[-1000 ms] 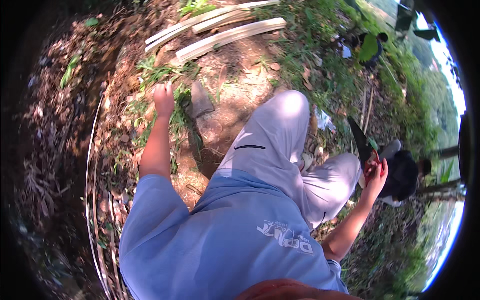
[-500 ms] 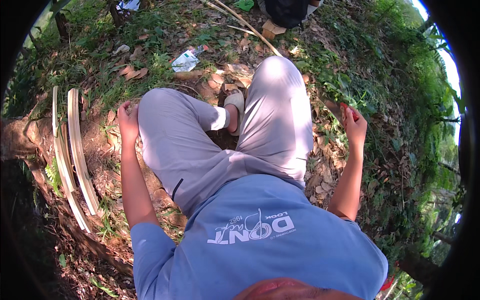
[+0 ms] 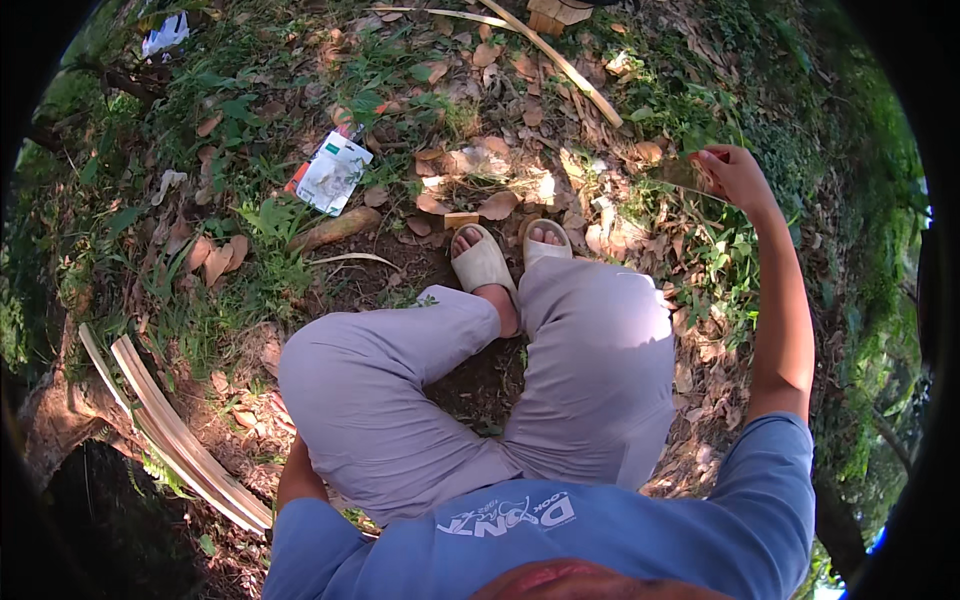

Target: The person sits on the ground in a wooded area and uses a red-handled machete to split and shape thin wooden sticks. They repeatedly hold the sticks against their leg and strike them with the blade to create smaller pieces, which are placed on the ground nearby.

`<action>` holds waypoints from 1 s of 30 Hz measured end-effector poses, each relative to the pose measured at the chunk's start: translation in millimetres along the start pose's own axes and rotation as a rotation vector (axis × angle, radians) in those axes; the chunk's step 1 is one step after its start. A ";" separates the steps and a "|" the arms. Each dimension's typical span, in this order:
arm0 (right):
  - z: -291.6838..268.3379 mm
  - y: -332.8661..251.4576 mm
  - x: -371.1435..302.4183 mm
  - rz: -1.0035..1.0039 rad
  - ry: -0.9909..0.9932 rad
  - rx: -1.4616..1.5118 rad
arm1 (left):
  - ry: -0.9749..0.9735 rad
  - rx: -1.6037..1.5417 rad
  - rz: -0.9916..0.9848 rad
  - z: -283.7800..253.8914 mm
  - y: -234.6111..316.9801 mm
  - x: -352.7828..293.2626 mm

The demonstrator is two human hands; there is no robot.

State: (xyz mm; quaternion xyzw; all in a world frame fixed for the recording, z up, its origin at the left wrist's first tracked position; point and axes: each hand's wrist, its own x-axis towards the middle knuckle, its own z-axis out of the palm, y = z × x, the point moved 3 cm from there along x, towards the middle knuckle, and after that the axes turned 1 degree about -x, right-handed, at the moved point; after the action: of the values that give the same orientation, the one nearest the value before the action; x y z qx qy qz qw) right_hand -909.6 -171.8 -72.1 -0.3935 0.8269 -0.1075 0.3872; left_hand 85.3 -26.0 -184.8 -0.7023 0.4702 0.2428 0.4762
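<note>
Out to the right, above the leafy ground, my right hand (image 3: 738, 178) is closed around the red handle of a knife (image 3: 684, 176). Its flat blade points left and is thin and hard to make out against the leaves. My left forearm (image 3: 302, 478) goes down beside my bent left leg, and the thigh hides the hand, so what it touches does not show. Nearest to that arm lie several long pale split wood strips (image 3: 190, 440), side by side on the ground.
A white-and-orange package (image 3: 334, 172) lies in the grass ahead. Beyond my sandals (image 3: 483, 262) are a small wood piece (image 3: 461, 219) and a long pale stick (image 3: 560, 65). A wood block (image 3: 556, 14) stands at the far edge. Dry leaves and green plants surround me.
The view has shifted, and more ground ahead shows. My right arm reaches farther forward, still with the knife. My left hand has gone from beside the knee to out of sight; both feet now show.
</note>
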 end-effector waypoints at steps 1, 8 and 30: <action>3.2 -15.1 22.8 0.024 -0.022 -0.075 | -0.014 0.006 0.008 -1.7 0.9 0.8; 83.6 -88.3 79.3 0.004 -0.027 -0.505 | -0.137 -0.006 0.017 2.2 7.4 4.0; -126.5 -44.3 -310.5 0.499 0.014 0.006 | -0.158 0.035 0.610 -270.0 161.8 -175.1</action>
State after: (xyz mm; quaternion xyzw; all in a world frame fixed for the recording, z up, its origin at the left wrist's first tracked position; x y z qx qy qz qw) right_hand -854.9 10.5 207.5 -0.1752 0.9009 -0.0136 0.3969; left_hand -164.8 -209.9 -2.3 -0.4998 0.6247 0.4201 0.4284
